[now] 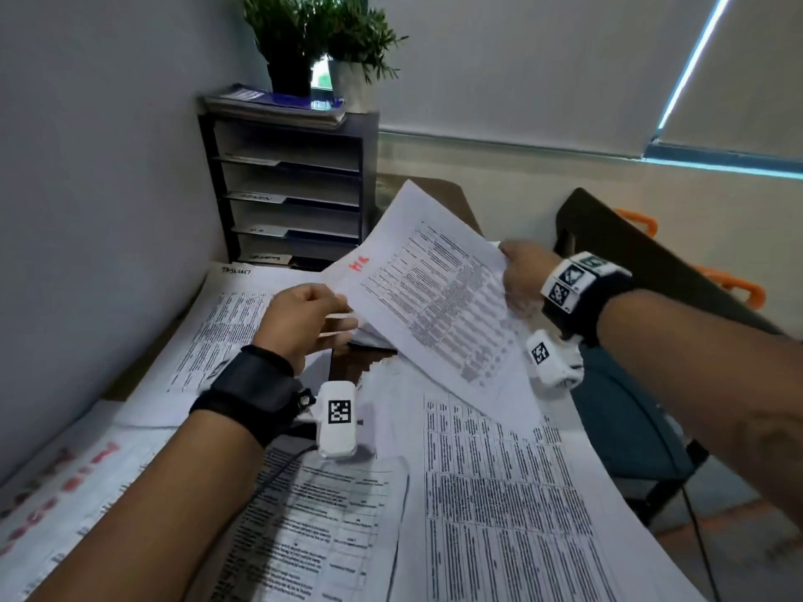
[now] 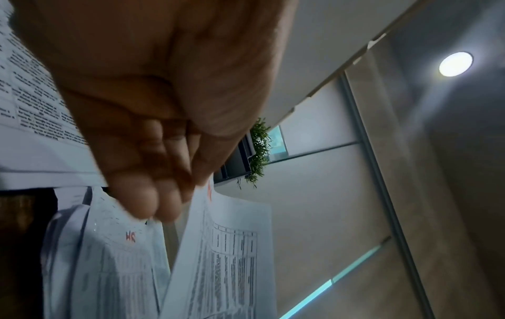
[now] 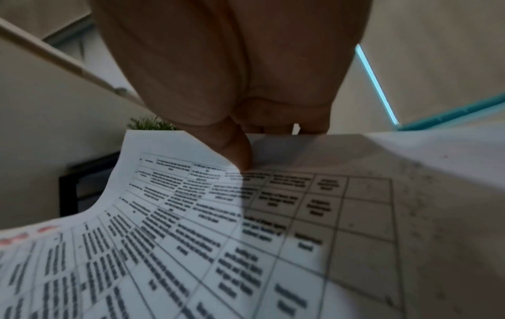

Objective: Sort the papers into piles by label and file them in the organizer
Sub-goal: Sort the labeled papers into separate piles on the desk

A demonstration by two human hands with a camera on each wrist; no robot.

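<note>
Right hand [image 1: 519, 271] pinches the red-labelled sheet [image 1: 430, 297] at its edge, left hand [image 1: 300, 321] pinches its corner, mid-air above the counter [image 1: 356, 364] papers. Light, floppy: support opposite edges.

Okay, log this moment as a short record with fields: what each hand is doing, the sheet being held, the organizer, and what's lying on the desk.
left hand: left hand pinches the near corner of the lifted sheet
right hand: right hand grips the sheet's far edge, thumb on top
held sheet: white printed table sheet with a red handwritten mark, raised and tilted above the desk
organizer: black multi-shelf paper organizer against the wall, small labels on its shelf fronts, writing unreadable
on organizer: two potted green plants
desk: other white printed sheets spread out, overlapping
</note>
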